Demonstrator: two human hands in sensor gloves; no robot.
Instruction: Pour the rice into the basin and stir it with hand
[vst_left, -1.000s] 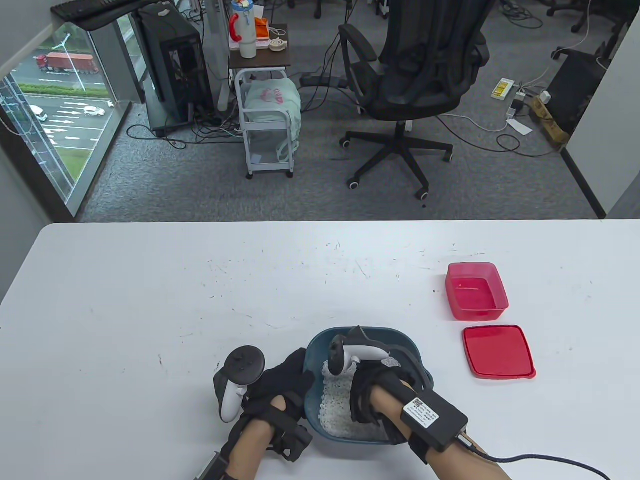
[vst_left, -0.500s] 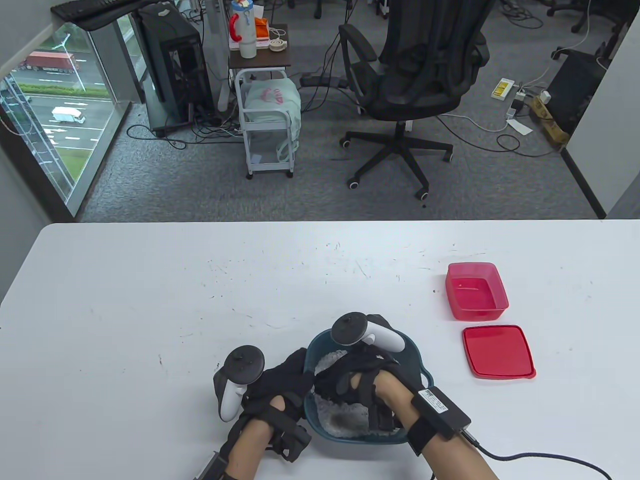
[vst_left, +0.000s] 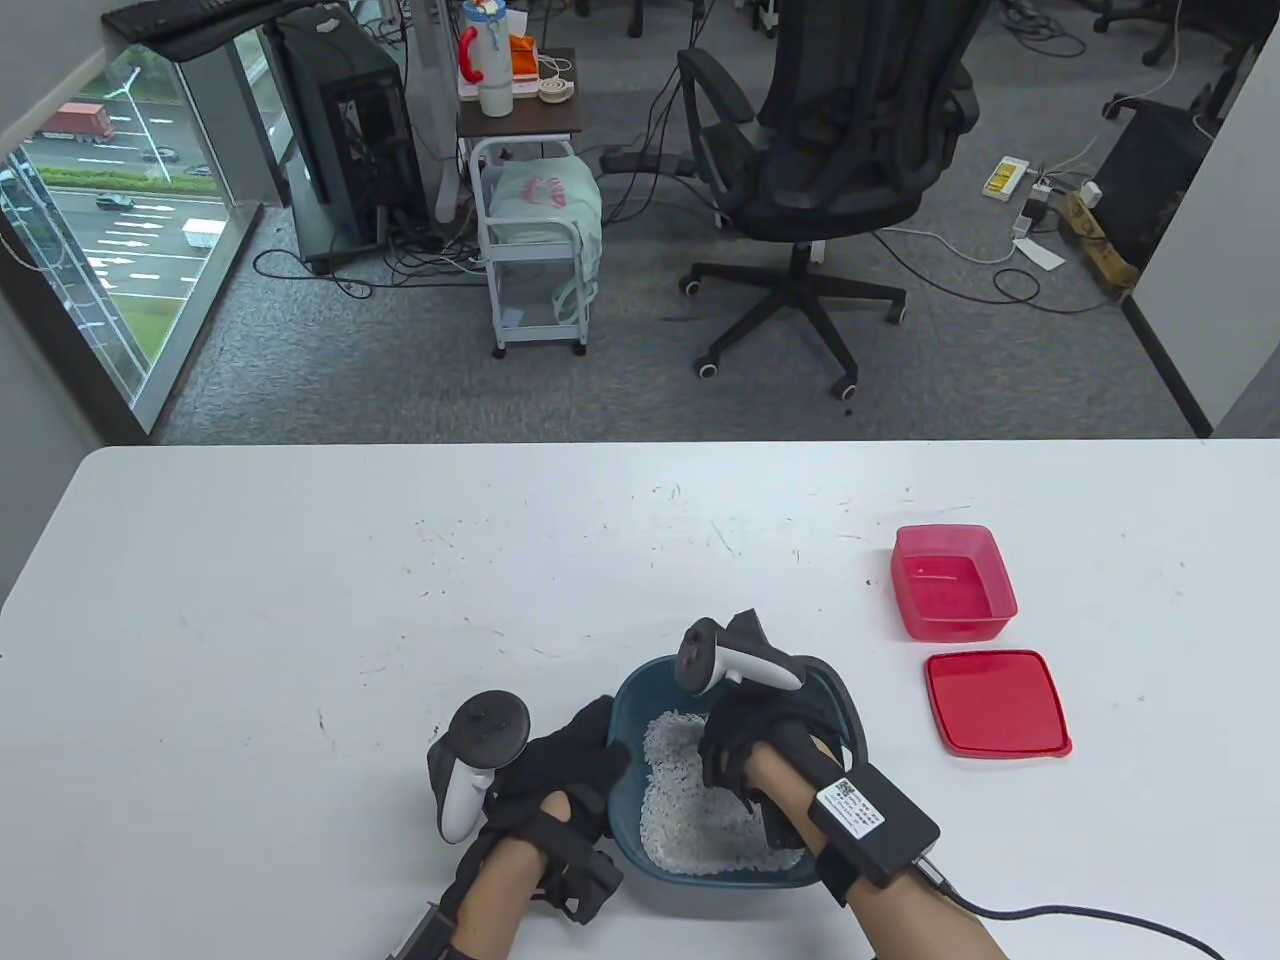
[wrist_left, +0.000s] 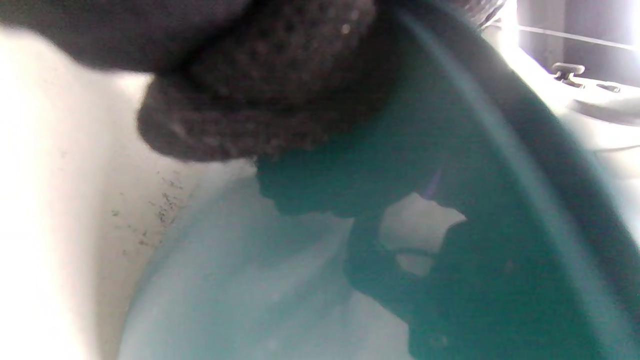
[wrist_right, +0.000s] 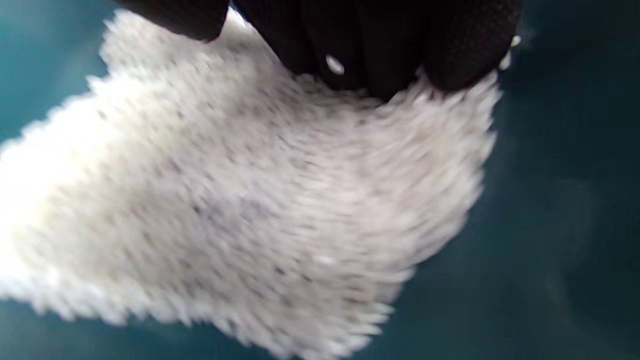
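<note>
Table view shows the teal basin (vst_left: 830, 700) at the near edge of the white table (vst_left: 300, 600), with the rice (vst_left: 690, 820) already lying inside it as a white patch on the floor. The right hand (vst_left: 745, 745) is down inside the basin, its fingers (wrist_right: 380, 45) bunched together with the tips sunk in the grains; right wrist view shows rice at the fingertips but not clearly pinched, so I read it as raking, not gripping. The left hand (vst_left: 570, 765) curls over the rim on its own side, steadying the basin.

To stir well, I would keep the right fingertips low and sweep in slow circles that stay inside the walls, since fast strokes toward the rim could flick grains out. The left hand should hold firmly so the basin does not slide. Well beyond the right hand sit the emptied red container (vst_left: 952, 582) and its lid (vst_left: 997, 702).
</note>
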